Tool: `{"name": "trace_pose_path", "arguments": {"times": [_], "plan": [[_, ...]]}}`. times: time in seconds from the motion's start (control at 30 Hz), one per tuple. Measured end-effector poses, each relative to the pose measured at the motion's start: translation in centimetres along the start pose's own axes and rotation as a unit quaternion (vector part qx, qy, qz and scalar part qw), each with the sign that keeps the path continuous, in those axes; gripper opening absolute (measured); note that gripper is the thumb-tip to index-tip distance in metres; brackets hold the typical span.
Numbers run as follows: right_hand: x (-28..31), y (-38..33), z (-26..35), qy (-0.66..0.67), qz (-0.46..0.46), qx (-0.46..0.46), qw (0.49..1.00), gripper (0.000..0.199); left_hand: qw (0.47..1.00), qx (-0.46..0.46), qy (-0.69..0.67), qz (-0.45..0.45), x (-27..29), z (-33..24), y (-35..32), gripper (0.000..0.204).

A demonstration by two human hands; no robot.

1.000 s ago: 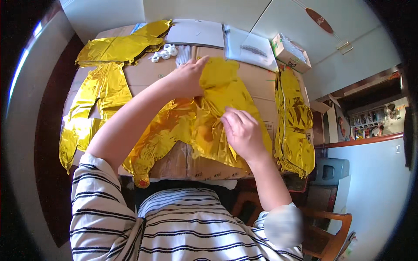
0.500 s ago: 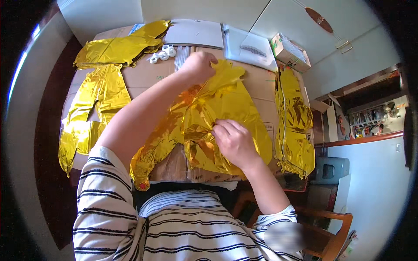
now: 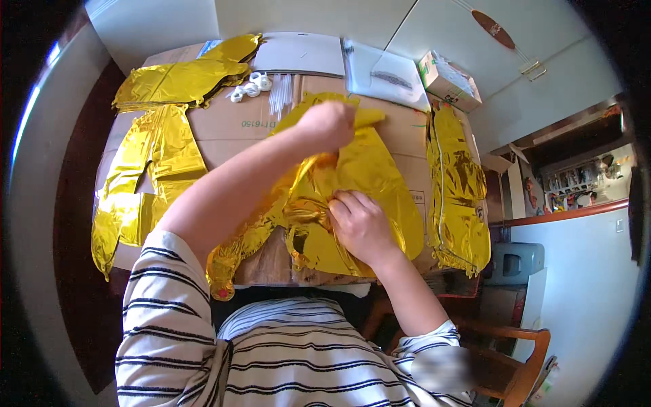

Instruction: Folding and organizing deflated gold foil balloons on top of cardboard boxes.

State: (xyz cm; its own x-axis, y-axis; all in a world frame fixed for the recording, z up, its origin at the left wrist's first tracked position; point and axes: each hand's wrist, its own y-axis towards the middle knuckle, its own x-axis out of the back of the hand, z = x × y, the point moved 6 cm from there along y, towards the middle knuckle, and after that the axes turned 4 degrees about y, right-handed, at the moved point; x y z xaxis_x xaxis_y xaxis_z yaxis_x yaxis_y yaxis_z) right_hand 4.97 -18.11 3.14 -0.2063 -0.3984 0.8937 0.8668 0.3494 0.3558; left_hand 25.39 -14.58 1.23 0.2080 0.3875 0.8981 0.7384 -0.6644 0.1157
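Gold foil balloon (image 3: pixel 369 180), uninflated, lies flat on the cardboard-covered worktop (image 3: pixel 224 122), directly under both hands and spilling over the near edge toward the person.

Handling, as a judgement: very light, thin metallised film, no stiffness of its own, so it crumples and holds creases wherever it is squeezed. The surface looks slick and shiny; a flat palm would likely slide on it, a pinch would not. It could tear or puncture at seams if yanked. Best hold: pinch at an edge or a seam flap, or gather a fold between thumb and fingers. Pressing it to the worktop works too.

Left hand (image 3: pixel 327 125): arm stretched forward across the body, fist closed over the balloon's far top edge, bunching the foil there. It is gripping the film, knuckles up.

Right hand (image 3: pixel 361 227): nearer the body, forearm coming in from lower right, wrist bent, fingers curled down onto the crumpled middle of the balloon. It looks like a pinch or press on a fold just left of the fingertips; the exact finger closure is hidden by the back of the hand.

Around them:
- left of the left arm, two more flat gold balloons (image 3: pixel 146 180) and (image 3: pixel 180 78)
- right of the right hand, another gold one (image 3: pixel 458 186) along the worktop edge
- beyond the left hand, white straws (image 3: pixel 279 95), small white rings (image 3: pixel 249 86), grey sheets (image 3: pixel 302 54), a clear packet (image 3: pixel 386 71) and a small carton (image 3: pixel 447 80).
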Motion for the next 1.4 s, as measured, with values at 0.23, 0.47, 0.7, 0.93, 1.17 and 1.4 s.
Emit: {"name": "trace_pose_path", "arguments": {"times": [0.23, 0.47, 0.7, 0.93, 1.17, 1.4], "plan": [[0.1, -0.3, -0.4, 0.003, -0.027, -0.016, 1.0, 0.023, 0.964, 0.131, -0.221, -0.066, 4.1, 8.3, 0.9, 0.051], [-0.3, -1.2, -0.6, -0.01, -0.031, 0.002, 0.999, 0.029, 0.984, 0.092, 0.06, -0.14, 4.0, 7.1, -1.5, 0.058], [-0.4, -0.9, -1.6, -0.031, -0.036, 0.014, 0.999, 0.026, 0.973, -0.083, 0.187, -0.103, 3.6, 2.4, -4.5, 0.045], [-0.3, -0.4, -1.6, -0.03, -0.022, 0.007, 0.999, 0.026, 0.987, -0.087, 0.121, -0.063, 1.5, 3.1, -6.6, 0.043], [0.0, 0.3, -1.8, -0.009, -0.001, 0.003, 1.0, 0.026, 0.969, -0.105, 0.094, -0.204, 6.8, 5.9, -7.8, 0.036], [3.1, 3.6, -1.4, -0.018, -0.052, 0.028, 0.998, 0.024, 0.966, 0.06, 0.171, -0.185, 15.5, 21.0, -10.7, 0.035]]}}
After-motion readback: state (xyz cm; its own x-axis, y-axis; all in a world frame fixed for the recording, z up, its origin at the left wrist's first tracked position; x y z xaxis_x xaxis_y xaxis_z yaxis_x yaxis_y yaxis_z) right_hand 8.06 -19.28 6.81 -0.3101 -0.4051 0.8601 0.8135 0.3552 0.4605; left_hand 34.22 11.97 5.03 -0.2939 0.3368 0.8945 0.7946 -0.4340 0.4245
